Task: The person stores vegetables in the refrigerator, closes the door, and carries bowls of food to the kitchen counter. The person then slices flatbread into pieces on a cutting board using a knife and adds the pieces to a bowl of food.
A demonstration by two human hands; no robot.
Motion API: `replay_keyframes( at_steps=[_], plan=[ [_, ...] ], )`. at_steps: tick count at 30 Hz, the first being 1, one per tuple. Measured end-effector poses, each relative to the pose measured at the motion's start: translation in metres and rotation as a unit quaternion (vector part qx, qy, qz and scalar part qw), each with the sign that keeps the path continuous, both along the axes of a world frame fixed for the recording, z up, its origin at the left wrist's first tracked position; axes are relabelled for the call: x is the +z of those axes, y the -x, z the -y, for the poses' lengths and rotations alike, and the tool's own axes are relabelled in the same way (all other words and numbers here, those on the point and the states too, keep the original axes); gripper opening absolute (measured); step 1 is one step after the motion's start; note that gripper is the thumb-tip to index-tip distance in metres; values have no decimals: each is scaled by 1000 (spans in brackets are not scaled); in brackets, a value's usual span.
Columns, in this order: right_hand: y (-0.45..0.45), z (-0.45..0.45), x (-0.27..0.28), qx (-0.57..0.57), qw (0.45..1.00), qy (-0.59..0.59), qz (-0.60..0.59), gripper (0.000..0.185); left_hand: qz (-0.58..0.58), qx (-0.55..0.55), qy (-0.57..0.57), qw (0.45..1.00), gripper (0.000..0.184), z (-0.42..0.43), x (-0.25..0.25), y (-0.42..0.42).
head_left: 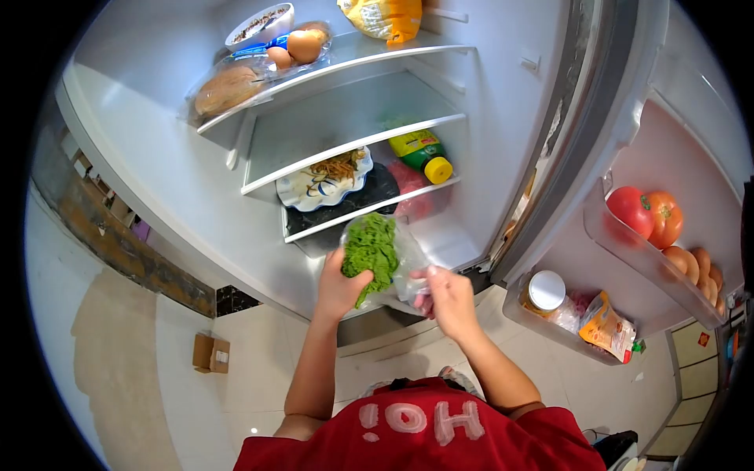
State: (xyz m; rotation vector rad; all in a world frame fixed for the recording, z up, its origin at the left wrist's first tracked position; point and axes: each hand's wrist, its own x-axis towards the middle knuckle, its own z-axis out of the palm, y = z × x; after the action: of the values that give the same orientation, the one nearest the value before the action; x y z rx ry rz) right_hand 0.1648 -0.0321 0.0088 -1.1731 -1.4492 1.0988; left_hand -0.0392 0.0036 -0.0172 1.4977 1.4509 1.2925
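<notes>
My left hand (pixel 339 287) is closed around a bunch of leafy green lettuce (pixel 372 250), thumb across its front. A clear plastic bag (pixel 407 255) lies behind and to the right of the leaves; whether they are partly inside it I cannot tell. Pinched on the bag's right edge is my right hand (pixel 446 298), fingers together. Both hands are in front of the open fridge's lowest part. Just above them, a frilled plate of food (pixel 326 182) and a green bottle with a yellow cap (pixel 422 155) rest on the lower shelf.
Eggs (pixel 304 46), bagged bread (pixel 228 90), a white bowl (pixel 260 27) and a yellow bag (pixel 385 17) occupy the top shelf. The open door at right holds tomatoes (pixel 631 212), more eggs (pixel 680 261), a white-lidded jar (pixel 547 290) and an orange pouch (pixel 607 326). A cardboard box (pixel 210 353) sits on the floor.
</notes>
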Motion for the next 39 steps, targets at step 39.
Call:
replay_keyframes(
  at_steps=[39],
  plan=[
    [16, -13, -7, 66, 981, -175, 47, 12, 178, -200, 44, 962, 37, 42, 120, -51]
  ],
)
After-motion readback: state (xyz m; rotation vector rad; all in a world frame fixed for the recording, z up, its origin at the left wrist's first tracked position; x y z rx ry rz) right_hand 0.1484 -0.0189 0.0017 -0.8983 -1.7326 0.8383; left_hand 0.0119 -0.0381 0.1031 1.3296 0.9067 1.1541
